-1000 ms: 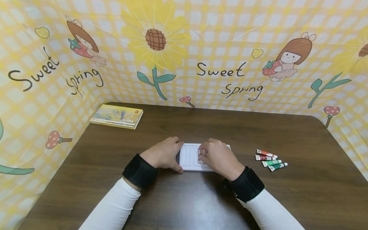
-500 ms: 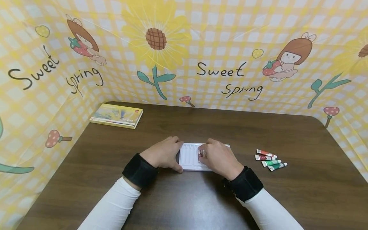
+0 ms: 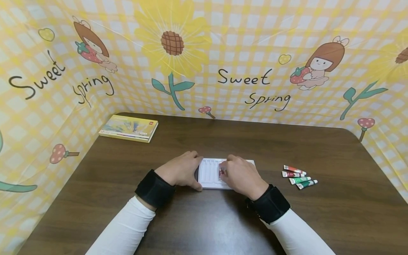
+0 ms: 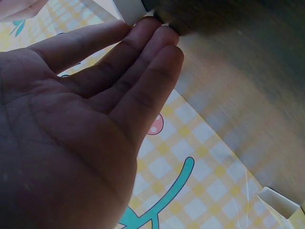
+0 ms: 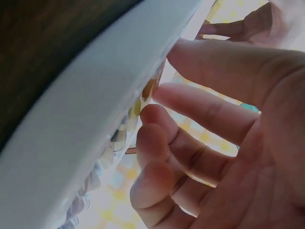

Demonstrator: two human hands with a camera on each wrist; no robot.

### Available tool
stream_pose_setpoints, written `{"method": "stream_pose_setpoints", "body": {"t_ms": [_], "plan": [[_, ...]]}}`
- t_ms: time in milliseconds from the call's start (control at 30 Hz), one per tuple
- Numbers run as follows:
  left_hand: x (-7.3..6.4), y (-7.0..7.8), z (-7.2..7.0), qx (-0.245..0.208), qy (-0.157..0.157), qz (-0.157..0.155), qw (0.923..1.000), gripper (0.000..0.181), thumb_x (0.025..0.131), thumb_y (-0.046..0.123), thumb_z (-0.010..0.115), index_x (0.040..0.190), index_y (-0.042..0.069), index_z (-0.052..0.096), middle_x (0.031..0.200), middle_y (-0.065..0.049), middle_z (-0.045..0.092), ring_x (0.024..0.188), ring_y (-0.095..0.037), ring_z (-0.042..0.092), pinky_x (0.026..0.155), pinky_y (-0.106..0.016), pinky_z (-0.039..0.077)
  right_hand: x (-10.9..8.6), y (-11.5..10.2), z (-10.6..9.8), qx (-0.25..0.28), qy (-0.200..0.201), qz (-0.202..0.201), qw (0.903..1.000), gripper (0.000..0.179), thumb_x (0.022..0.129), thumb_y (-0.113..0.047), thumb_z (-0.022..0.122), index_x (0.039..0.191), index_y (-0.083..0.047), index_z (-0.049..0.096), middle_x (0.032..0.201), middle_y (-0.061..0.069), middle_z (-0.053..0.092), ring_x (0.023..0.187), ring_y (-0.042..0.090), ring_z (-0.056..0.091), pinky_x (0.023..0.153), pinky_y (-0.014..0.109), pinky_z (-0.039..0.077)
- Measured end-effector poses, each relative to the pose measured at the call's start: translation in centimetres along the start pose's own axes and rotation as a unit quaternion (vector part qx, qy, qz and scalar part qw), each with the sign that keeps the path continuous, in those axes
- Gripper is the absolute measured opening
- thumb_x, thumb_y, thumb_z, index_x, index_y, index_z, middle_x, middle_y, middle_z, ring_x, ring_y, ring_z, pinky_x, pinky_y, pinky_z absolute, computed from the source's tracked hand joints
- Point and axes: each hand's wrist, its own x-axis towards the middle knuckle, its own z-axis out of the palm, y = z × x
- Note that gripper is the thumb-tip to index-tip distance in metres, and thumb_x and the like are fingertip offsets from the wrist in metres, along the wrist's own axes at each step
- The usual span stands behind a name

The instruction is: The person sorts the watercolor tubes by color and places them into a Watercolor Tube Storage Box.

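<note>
In the head view a white ribbed paint tray [image 3: 208, 173] lies on the table in front of me. My left hand [image 3: 183, 170] holds its left end, thumb at the near edge and fingers at the far edge. The left wrist view shows those fingers [image 4: 147, 90] extended to the tray's corner. My right hand [image 3: 243, 176] reaches over the tray's right part, thumb and index finger pinching a small reddish-brown paint tube [image 3: 222, 171] low in a slot. In the right wrist view several tubes line the tray beside my curled fingers [image 5: 152, 183]; the palm hides the tray's right part in the head view.
Several paint tubes [image 3: 294, 174], red and green, lie in a loose fan right of the tray. A yellow flat box [image 3: 129, 128] rests at the table's back left. A yellow checked cloth [image 3: 204, 71] with printed flowers walls the table [image 3: 204, 226] at the back and sides.
The right thumb and index finger have shifted slightly with the tube, and less of its label shows now. The left hand stays in place on the tray.
</note>
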Motion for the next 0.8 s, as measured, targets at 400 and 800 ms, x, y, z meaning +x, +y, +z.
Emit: {"method": "stream_pose_setpoints", "body": {"t_ms": [400, 800], "plan": [[-0.02, -0.15, 0.15, 0.0, 0.004, 0.001, 1.0, 0.093, 0.076, 0.041, 0.095, 0.148, -0.003, 0.055, 0.145, -0.02, 0.058, 0.133, -0.034, 0.055, 0.113, -0.049, 0.049, -0.09, 0.02, 0.08, -0.002, -0.002, -0.001, 1.0, 0.026, 0.094, -0.024, 0.079, 0.118, -0.014, 0.081, 0.102, 0.008, 0.071, 0.081, 0.018, 0.059, 0.063, 0.033, 0.05], [0.01, 0.0, 0.03, 0.001, 0.002, 0.001, 1.0, 0.095, 0.076, 0.04, 0.095, 0.149, -0.003, 0.054, 0.147, -0.02, 0.056, 0.136, -0.035, 0.054, 0.115, -0.049, 0.048, -0.29, 0.29, -0.32, -0.006, 0.018, 0.001, 0.9998, 0.029, 0.091, -0.027, 0.083, 0.116, -0.014, 0.081, 0.101, 0.006, 0.071, 0.084, 0.019, 0.063, 0.064, 0.038, 0.056]]}}
